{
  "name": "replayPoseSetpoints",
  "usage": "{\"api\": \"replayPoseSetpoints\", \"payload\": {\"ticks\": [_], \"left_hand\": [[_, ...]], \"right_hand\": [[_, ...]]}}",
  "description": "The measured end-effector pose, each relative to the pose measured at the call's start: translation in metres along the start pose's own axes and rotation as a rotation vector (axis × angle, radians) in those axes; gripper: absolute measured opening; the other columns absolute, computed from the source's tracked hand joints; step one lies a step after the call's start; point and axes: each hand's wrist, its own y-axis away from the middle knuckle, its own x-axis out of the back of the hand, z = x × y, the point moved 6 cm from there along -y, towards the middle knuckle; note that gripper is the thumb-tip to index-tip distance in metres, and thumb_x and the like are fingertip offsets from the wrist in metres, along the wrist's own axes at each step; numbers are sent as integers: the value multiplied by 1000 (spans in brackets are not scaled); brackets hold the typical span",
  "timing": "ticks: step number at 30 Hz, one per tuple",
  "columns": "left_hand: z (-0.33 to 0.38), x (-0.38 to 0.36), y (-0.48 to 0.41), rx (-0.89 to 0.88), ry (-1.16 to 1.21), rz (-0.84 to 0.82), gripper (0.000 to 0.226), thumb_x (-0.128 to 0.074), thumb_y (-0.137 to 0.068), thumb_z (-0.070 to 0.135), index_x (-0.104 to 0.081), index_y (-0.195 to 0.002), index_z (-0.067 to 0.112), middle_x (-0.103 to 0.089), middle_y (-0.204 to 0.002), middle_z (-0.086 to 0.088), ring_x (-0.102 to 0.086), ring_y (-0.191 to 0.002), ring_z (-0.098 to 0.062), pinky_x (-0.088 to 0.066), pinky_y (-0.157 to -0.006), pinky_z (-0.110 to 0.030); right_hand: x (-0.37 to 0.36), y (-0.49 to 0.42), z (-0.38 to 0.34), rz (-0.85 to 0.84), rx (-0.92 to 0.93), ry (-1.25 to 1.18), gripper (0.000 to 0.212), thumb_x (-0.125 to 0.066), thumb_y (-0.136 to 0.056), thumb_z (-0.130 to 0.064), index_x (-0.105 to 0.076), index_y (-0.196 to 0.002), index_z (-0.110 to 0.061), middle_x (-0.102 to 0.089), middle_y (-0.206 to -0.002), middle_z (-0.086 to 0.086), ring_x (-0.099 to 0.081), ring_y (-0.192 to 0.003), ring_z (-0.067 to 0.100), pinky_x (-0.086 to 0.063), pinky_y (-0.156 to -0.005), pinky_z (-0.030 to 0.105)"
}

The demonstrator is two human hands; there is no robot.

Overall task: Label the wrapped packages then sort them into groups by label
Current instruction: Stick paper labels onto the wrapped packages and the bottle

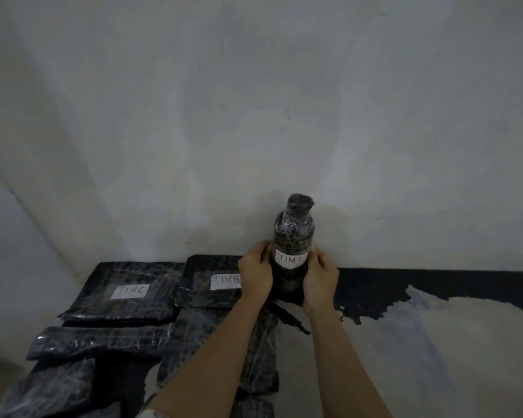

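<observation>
A bottle-shaped package (293, 227) in black wrap and clear film stands upright near the wall. A white label (290, 258) reading "TIM C" is on its front. My left hand (255, 274) grips its left side and my right hand (320, 279) grips its right side, fingertips at the label's edges. To the left lies a flat black package labelled "TIM C" (129, 291). Beside it lies a flat package labelled "TIM B" (212, 280), partly hidden by my left hand.
Several unlabelled black wrapped packages (100, 340) lie in front at the lower left, one under my left forearm (221, 342). A pale wall rises right behind the bottle. The floor (435, 342) to the right is pale with a black painted strip along the wall.
</observation>
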Motion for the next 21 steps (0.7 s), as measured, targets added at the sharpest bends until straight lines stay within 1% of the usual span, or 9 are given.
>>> {"api": "replayPoseSetpoints", "payload": {"ticks": [3,5,6,8,10,13,16,19,21], "left_hand": [[-5,2,5,148,232,-89,27,-42,-99,17,-68,-103,11,-68,-102,-5,-62,-96,-16,-49,-90,-32],[-6,1,8,206,453,-182,35,-39,-99,33,-63,-117,16,-66,-116,-7,-61,-109,-17,-48,-97,-34],[-4,0,9,185,497,-236,40,-38,-96,40,-58,-124,20,-64,-122,-5,-59,-113,-14,-47,-99,-31],[0,-2,13,117,462,-321,42,-40,-92,44,-52,-129,28,-59,-125,2,-56,-115,-7,-46,-98,-22],[0,-4,13,79,295,-325,36,-42,-95,38,-56,-125,25,-57,-114,1,-57,-109,-8,-45,-93,-14],[-2,-6,10,66,139,-314,38,-42,-97,33,-56,-126,14,-51,-110,-2,-53,-105,-13,-41,-78,0],[-3,-5,6,58,75,-326,39,-39,-98,34,-56,-125,13,-50,-115,-3,-51,-103,-9,-37,-75,0],[-3,-5,7,43,45,-365,41,-36,-98,37,-55,-127,16,-47,-115,1,-48,-98,-1,-33,-71,9],[-4,-5,9,86,118,-406,38,-41,-96,38,-56,-123,17,-47,-114,2,-51,-104,-5,-38,-79,3]], "right_hand": [[2,3,3,-44,-44,-61,31,-48,-97,-27,-72,-82,-15,-73,-86,7,-67,-90,21,-55,-77,33],[-1,8,5,-186,-101,-212,38,-48,-94,-44,-74,-89,-17,-76,-93,5,-71,-90,18,-58,-70,26],[-2,11,5,-256,-86,-264,42,-48,-90,-49,-73,-96,-16,-75,-97,3,-71,-92,15,-58,-68,23],[-2,15,5,-317,-35,-221,52,-54,-82,-51,-67,-110,-9,-72,-108,8,-68,-101,19,-58,-78,28],[0,15,6,-270,-7,-81,51,-63,-79,-41,-61,-117,-6,-67,-114,12,-65,-106,23,-55,-87,33],[1,14,7,-233,46,-1,39,-70,-80,-22,-61,-116,-11,-68,-113,6,-66,-102,13,-55,-85,26],[2,13,7,-271,105,47,35,-71,-81,-15,-63,-115,-17,-69,-109,-4,-67,-97,4,-55,-79,19],[3,12,8,-301,124,86,38,-71,-80,-7,-62,-115,-19,-70,-109,-3,-67,-98,6,-55,-82,24],[3,13,7,-343,121,83,37,-71,-79,-8,-63,-113,-21,-70,-108,-3,-67,-99,7,-56,-82,24]]}}
